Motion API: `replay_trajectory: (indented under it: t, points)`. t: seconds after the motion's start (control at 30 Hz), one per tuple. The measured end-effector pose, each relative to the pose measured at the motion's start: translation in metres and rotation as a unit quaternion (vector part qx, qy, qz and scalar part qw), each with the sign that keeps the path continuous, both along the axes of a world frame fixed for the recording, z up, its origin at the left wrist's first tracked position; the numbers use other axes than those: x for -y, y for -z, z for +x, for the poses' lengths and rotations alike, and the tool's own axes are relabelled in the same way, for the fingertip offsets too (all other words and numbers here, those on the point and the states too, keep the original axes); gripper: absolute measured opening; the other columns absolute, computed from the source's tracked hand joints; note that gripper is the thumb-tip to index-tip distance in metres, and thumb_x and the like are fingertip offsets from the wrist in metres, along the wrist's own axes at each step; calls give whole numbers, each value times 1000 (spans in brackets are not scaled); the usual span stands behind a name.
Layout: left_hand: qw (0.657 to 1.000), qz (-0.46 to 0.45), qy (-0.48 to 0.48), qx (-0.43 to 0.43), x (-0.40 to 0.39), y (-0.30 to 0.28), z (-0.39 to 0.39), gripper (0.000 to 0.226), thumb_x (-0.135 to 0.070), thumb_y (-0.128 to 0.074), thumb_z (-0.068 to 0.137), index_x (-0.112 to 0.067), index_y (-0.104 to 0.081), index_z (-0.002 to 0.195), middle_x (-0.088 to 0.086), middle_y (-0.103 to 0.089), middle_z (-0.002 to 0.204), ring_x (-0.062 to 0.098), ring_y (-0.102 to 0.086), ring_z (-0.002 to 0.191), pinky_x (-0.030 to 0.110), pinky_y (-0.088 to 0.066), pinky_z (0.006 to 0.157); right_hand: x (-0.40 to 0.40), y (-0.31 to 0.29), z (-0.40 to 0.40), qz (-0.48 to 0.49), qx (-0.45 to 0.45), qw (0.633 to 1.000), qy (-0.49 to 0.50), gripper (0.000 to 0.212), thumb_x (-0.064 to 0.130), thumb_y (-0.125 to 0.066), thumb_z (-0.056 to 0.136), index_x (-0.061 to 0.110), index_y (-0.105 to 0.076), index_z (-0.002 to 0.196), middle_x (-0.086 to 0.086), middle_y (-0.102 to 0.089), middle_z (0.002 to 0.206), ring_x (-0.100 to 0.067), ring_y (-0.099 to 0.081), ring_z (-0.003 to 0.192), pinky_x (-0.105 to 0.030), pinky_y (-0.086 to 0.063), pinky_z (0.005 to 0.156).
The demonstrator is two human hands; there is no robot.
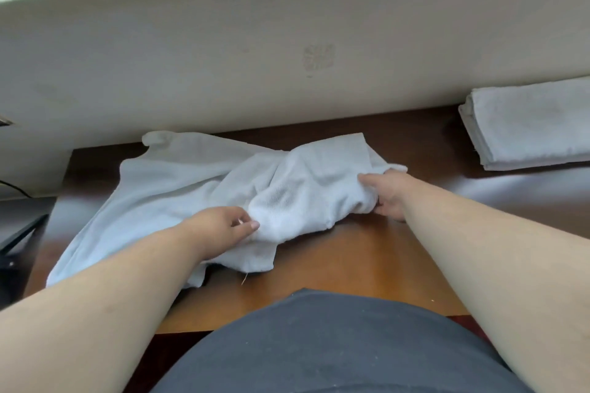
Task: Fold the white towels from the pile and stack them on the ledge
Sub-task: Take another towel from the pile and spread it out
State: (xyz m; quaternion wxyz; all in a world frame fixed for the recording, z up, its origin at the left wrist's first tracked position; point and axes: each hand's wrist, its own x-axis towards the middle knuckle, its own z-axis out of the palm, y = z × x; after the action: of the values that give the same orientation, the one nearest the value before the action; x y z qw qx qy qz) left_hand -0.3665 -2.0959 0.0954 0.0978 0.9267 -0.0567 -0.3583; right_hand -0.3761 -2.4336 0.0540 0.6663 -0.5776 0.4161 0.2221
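A rumpled white towel (297,198) lies bunched on top of other spread white towels (153,195) on the brown wooden ledge (367,258). My left hand (220,230) pinches the bunched towel's near left edge between thumb and fingers. My right hand (388,195) grips its right end, fingers curled into the cloth. A stack of folded white towels (530,124) rests at the far right of the ledge, against the wall.
A beige wall (287,57) rises directly behind the ledge. The ledge's left end drops off near dark objects (19,233) at the left. My dark shirt (319,344) fills the bottom of the view.
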Motion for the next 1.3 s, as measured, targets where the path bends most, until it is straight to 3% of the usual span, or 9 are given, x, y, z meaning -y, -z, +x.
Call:
replay_trajectory:
  t: [0.23, 0.3, 0.37, 0.47, 0.67, 0.97, 1.07, 1.2, 1.3]
  points:
    - [983, -25, 74, 165, 40, -3, 53, 36, -53, -29, 99, -30, -56, 89, -11, -63, 80, 15, -59, 76, 32, -46, 62, 3, 33, -16, -71, -91, 993, -20, 33, 34, -67, 92, 21, -55, 119, -2, -63, 115, -25, -62, 101, -37, -52, 72]
    - [982, -42, 61, 175, 59, 5, 90, 20, -28, -41, 100, -32, -57, 110, -9, -59, 103, 18, -56, 87, 31, -43, 69, -2, 35, -18, -121, -102, 987, -33, 31, 37, -65, 91, 19, -55, 114, -6, -62, 115, -28, -62, 103, -41, -56, 81]
    - [986, -3, 105, 130, 76, 17, 128, 56, -2, -47, 89, -29, -47, 138, 2, -50, 132, 25, -52, 112, 35, -45, 91, -7, 32, -22, -188, -96, 977, -26, 28, 36, -65, 89, 16, -56, 106, -7, -64, 103, -28, -64, 92, -42, -58, 82]
    - [969, 85, 210, 101, 88, 36, 164, 70, -18, -57, 92, -25, -24, 154, 7, -37, 152, 29, -41, 134, 42, -36, 110, -16, 20, -37, -288, -36, 957, 29, 22, 35, -63, 86, 20, -50, 96, 3, -59, 84, -14, -57, 71, -28, -43, 55]
    - [960, 47, 270, 48, 66, 62, 189, 25, -46, -52, 97, -23, -58, 106, 7, -55, 106, 26, -56, 95, 32, -41, 77, -16, 13, -70, -303, 56, 947, 87, 10, 31, -55, 84, 31, -54, 93, 8, -63, 88, -10, -64, 77, -21, -47, 52]
    - [979, -91, 110, 146, 32, 45, 208, 13, -36, -60, 95, -24, -61, 92, 2, -65, 93, 22, -58, 80, 31, -40, 67, 27, 26, -95, -299, -177, 926, -149, 23, 21, -49, 89, 6, -62, 100, -21, -66, 98, -29, -63, 82, -37, -54, 70]
    - [980, -114, 87, 140, 31, 37, 198, 15, -39, -62, 93, -24, -62, 91, -4, -65, 86, 15, -58, 75, 30, -39, 61, 24, 14, -52, -333, -72, 935, -103, 31, 48, -52, 88, 18, -57, 89, -5, -60, 87, -23, -56, 79, -37, -46, 72]
    - [972, -172, 61, 149, 20, 21, 181, 16, -42, -62, 93, -27, -62, 86, -8, -64, 79, 12, -57, 73, 28, -38, 57, 14, 12, 14, -282, -42, 956, -68, 79, 77, -51, 80, 20, -54, 135, 3, -56, 131, -24, -54, 118, -34, -38, 89]
    - [970, -151, 66, 177, 12, 9, 172, 19, -44, -51, 98, -26, -55, 93, -4, -61, 77, 14, -55, 70, 30, -35, 55, 9, 13, 39, -204, -49, 977, 23, 88, 82, -62, 67, 24, -58, 134, 8, -57, 121, -20, -54, 109, -37, -37, 99]
